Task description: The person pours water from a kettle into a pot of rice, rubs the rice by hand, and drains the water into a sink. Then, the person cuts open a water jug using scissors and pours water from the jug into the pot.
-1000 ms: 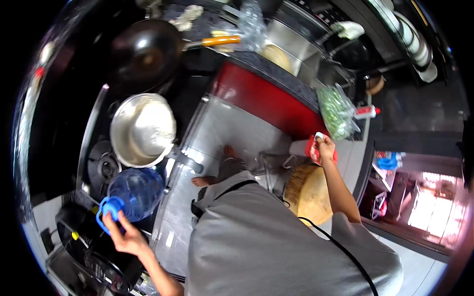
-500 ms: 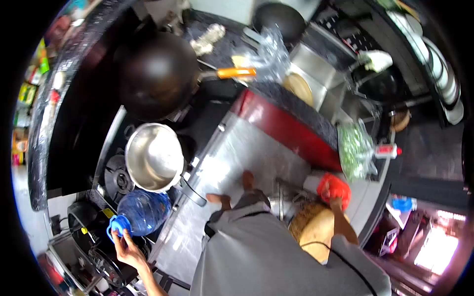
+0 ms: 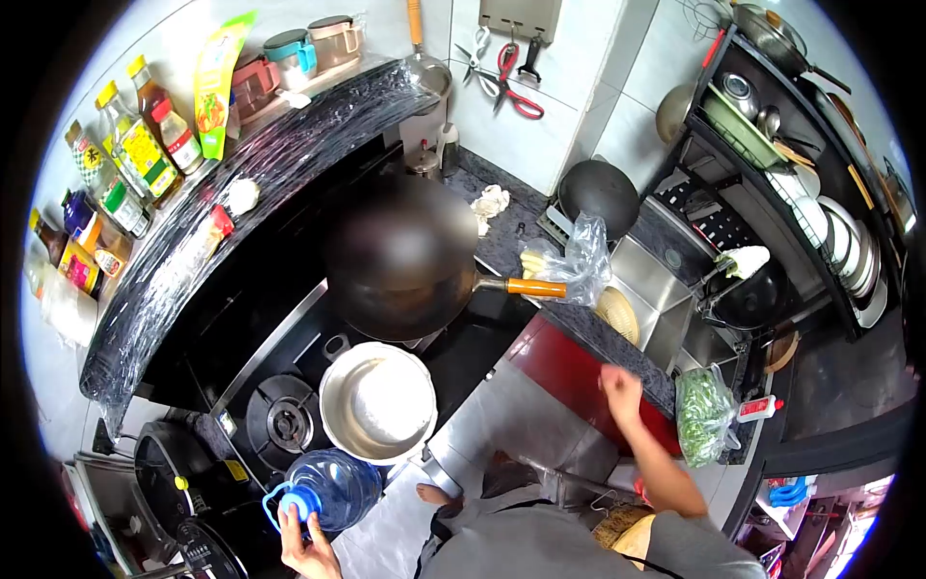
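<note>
My left hand [image 3: 309,552] is at the bottom left, its fingers closed on the blue cap of a clear blue water jug [image 3: 336,490]. The jug lies tilted with its cap toward me, close beside a steel pot [image 3: 378,403]. That pot stands open on the stove, its inside bright and bare metal. My right hand [image 3: 622,388] is curled closed in the air before the red cabinet front [image 3: 555,362], and I see nothing in it. Partly hidden behind my right forearm is a bit of red plastic [image 3: 640,488].
A dark wok [image 3: 405,299] with a wooden handle sits behind the pot. A gas burner [image 3: 287,420] lies to its left. Sauce bottles [image 3: 135,150] line the wrapped ledge. At right are the sink [image 3: 656,280], a bag of greens [image 3: 706,415] and a dish rack [image 3: 820,212].
My view has tilted up toward the wall and ledge. My right hand has left the red plastic bag and moved forward. My left hand stays at the jug's cap.
</note>
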A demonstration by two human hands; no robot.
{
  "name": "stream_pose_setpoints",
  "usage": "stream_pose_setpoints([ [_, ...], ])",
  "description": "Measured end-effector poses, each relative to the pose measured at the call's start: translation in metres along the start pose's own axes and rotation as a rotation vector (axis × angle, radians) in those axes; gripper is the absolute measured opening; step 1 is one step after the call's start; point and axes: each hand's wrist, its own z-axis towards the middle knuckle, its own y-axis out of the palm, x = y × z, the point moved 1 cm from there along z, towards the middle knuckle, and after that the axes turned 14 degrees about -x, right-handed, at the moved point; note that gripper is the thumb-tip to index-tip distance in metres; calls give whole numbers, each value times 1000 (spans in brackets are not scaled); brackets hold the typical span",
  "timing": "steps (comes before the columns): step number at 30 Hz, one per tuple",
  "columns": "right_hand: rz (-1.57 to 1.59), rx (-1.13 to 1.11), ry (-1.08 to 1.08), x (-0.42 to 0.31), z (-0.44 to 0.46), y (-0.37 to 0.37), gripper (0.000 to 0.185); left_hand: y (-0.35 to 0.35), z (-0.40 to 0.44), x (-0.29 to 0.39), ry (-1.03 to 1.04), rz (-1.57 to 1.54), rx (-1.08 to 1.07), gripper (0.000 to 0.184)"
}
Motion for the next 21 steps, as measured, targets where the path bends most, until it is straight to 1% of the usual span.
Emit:
stream_pose_setpoints([
  [1,241,-60,8,-37,36,2,17,-1,0,-4,8,29,-17,37],
  [2,291,-156,32,-79,72,-2,19,-2,-1,-6,15,59,-34,37],
  [3,273,-221,-49,-111,108,-4,22,-11,10,23,161,227,48,38],
  [4,240,-243,-118,-128,149,0,23,-9,6,28,-109,60,18,29],
  [5,320,-210,-213,-144,190,8,24,-9,6,29,-114,45,14,30],
  [6,375,-310,-253,-171,229,7,20,-9,5,29,-119,31,13,31],
  [7,548,-291,-220,-185,268,18,21,-7,4,31,-166,-5,14,31],
  [8,556,-330,-162,-191,315,25,22,-6,2,31,-208,-10,11,31],
  [9,526,-261,-128,-196,358,36,23,-6,0,31,-233,-21,21,31],
  [10,303,-113,-207,-204,393,43,31,-5,0,34,-262,-35,33,31],
  [11,-78,90,-386,-198,438,50,38,-6,3,42,-300,8,37,32],
  [12,-161,76,-337,-206,468,51,43,-7,2,50,-341,57,33,32],
  [13,-293,149,-398,-202,500,56,50,-3,-1,52,-482,43,30,33],
  [14,-309,208,-451,-201,525,59,56,2,-3,53,-442,78,88,33],
  [15,-376,180,-478,-193,556,59,62,7,-5,55,-436,124,117,33],
  [16,-499,201,-459,-196,566,60,67,12,-6,55,-427,165,146,33],
  [18,-677,153,-451,-201,573,63,73,16,-10,52,-437,237,169,32],
  [19,-672,144,-472,-206,574,64,73,18,-9,53,-429,253,181,34],
  [20,-787,135,-437,-211,571,65,73,19,-7,53,-323,284,229,35],
  [21,-900,130,-401,-217,570,68,73,19,-11,45,-346,269,224,35],
])
